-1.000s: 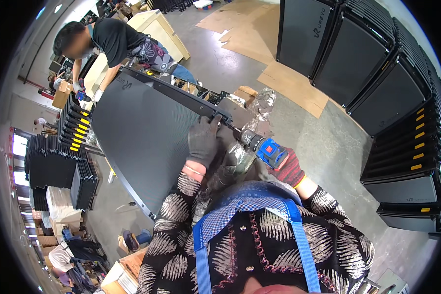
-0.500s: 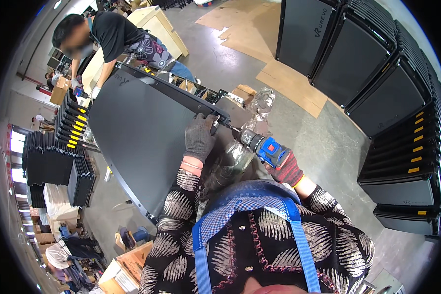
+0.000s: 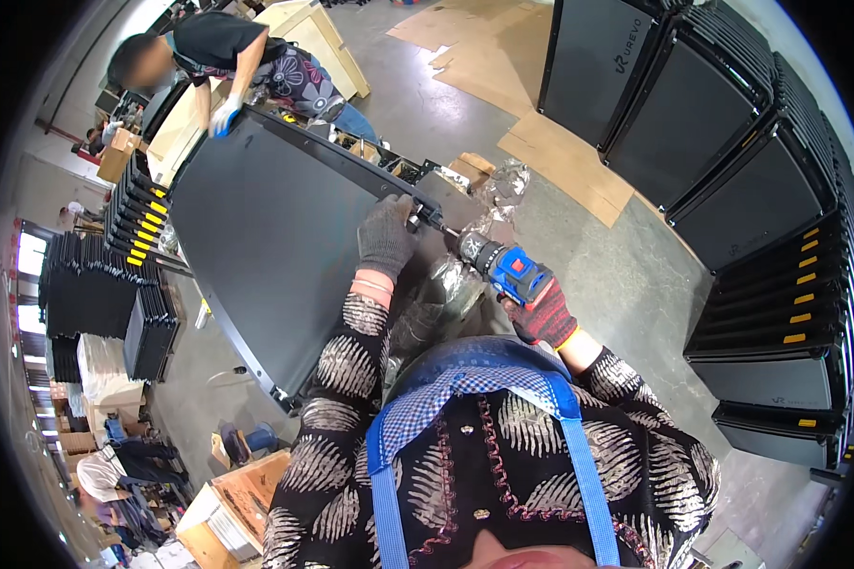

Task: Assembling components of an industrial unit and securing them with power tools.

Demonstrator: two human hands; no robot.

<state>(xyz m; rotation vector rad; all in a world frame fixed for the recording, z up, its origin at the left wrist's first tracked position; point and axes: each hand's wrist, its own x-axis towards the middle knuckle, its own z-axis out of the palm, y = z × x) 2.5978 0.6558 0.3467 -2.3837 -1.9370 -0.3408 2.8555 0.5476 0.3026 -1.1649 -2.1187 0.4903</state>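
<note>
My right hand [image 3: 539,313], in a red and black knit glove, is wrapped round the grip of a blue cordless drill [image 3: 517,270]. Its bit points left at the near right corner of a large dark panel [image 3: 275,228] that lies before me. My left hand [image 3: 385,237], in a dark grey glove, rests over that corner. Its fingers are closed at the panel's frame rail [image 3: 351,169], around a small shiny piece [image 3: 414,221] that I cannot make out clearly. The bit's tip ends close beside those fingers; whether it sits in a screw is too small to tell.
Across the panel, a co-worker's gloved hand [image 3: 226,116] touches its far edge. Parts bins [image 3: 362,150] and crumpled clear plastic wrap [image 3: 441,294] lie along the panel's right side. Stacked dark panels [image 3: 683,95] stand at the right, flat cardboard [image 3: 565,161] on the floor before them. A wooden crate [image 3: 242,503] is lower left.
The drill and my right hand have shifted slightly left and down, still at the same corner. The co-worker's gloved hand has come onto the panel's far edge, and their drill is out of sight.
</note>
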